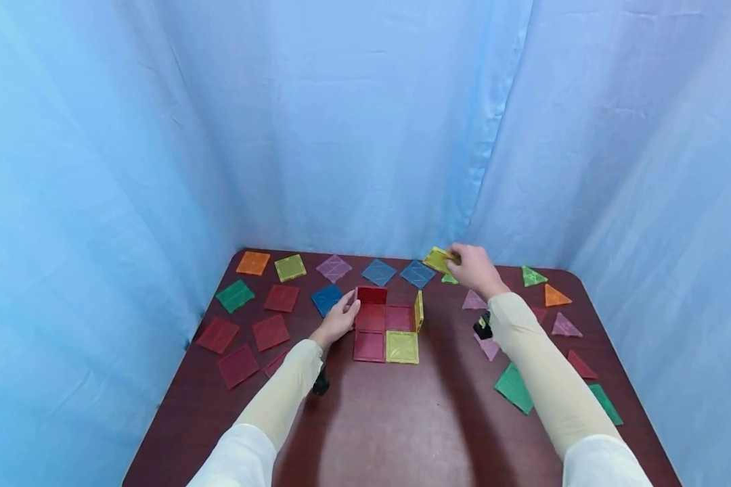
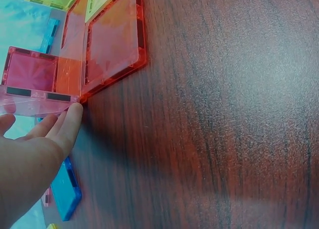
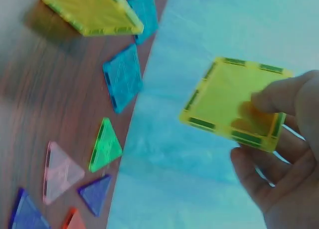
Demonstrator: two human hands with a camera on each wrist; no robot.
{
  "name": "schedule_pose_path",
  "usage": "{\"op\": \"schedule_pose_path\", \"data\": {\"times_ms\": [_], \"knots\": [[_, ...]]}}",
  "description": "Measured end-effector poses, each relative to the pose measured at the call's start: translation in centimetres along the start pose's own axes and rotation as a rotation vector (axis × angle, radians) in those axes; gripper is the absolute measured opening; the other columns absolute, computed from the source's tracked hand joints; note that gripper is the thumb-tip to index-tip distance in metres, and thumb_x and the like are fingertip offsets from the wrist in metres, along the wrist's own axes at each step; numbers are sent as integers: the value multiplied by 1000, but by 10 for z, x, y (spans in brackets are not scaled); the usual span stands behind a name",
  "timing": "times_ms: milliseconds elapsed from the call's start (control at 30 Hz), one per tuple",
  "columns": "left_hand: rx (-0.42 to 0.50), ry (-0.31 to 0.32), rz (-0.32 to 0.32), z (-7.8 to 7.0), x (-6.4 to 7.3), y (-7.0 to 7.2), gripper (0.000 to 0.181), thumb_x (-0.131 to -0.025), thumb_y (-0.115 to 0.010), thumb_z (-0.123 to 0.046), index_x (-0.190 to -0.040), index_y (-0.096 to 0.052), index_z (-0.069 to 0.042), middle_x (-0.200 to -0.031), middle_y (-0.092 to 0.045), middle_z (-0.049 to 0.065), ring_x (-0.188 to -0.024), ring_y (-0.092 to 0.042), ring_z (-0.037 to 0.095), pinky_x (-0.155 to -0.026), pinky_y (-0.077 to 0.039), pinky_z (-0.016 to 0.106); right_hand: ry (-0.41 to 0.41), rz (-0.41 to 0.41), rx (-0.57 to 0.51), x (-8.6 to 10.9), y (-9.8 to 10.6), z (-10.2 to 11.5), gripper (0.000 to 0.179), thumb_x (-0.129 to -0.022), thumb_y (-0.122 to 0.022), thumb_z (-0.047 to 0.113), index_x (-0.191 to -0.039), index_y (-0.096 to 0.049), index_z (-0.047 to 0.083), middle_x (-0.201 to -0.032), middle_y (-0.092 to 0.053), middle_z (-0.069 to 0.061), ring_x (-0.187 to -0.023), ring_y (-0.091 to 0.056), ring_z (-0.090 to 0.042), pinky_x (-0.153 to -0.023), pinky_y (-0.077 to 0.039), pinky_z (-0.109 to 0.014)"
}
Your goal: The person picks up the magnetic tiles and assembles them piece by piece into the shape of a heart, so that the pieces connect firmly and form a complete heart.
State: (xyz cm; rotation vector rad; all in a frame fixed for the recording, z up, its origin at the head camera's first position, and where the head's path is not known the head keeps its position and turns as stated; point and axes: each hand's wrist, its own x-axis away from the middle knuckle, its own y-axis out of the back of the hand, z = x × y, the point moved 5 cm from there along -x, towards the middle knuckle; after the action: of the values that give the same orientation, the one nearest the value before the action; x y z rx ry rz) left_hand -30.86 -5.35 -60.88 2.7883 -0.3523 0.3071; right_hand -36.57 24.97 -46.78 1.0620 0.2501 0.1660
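Observation:
In the head view, my right hand (image 1: pixel 472 267) holds up a yellow square magnetic tile (image 3: pixel 234 97) at the table's back edge, pinched at one side between thumb and fingers. Four flat square tiles form a block mid-table, a yellow tile (image 1: pixel 402 347) at its front right corner. A red tile (image 1: pixel 371 295) stands upright along its back left, and another yellow tile (image 1: pixel 418 311) stands at its right side. With fairly straight fingers, my left hand (image 2: pixel 45 144) touches the outside of an upright pink tile (image 2: pixel 35 102) at the block's left side.
Loose square tiles lie to the left and along the back, among them an orange tile (image 1: pixel 253 263) and a blue tile (image 1: pixel 327 298). Triangles such as a purple one (image 1: pixel 565 325) and green tiles (image 1: pixel 515 388) lie on the right. Blue curtains (image 1: pixel 353 135) surround the table.

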Motion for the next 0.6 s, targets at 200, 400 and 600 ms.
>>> {"op": "schedule_pose_path", "data": {"times_ms": [200, 400, 600], "knots": [[-9, 7, -6, 2, -2, 1, 65, -106, -47, -45, -162, -26, -20, -148, -50, 21, -131, -55, 37, -104, -51, 50, 24, 39, 32, -24, -32, 16, 23, -99, -60, 10, -118, -71, 2, -110, -72, -19, -93, -68, -32, -80, -57, -48], [-3, 13, -8, 1, -1, 1, 64, -107, -47, -44, -162, -26, -19, -150, -49, 21, -133, -54, 38, -104, -51, 50, 3, 102, 23, -30, -69, 19, 25, -100, -59, 10, -121, -71, 4, -114, -72, -18, -97, -70, -32, -82, -58, -49], [-3, 16, -7, 0, -1, 0, 65, -106, -47, -45, -162, -26, -21, -152, -48, 20, -134, -53, 37, -105, -51, 51, -8, 133, 49, -27, -103, 16, 23, -98, -60, 10, -116, -74, 8, -110, -73, -14, -84, -69, -25, -72, -58, -43]]}}
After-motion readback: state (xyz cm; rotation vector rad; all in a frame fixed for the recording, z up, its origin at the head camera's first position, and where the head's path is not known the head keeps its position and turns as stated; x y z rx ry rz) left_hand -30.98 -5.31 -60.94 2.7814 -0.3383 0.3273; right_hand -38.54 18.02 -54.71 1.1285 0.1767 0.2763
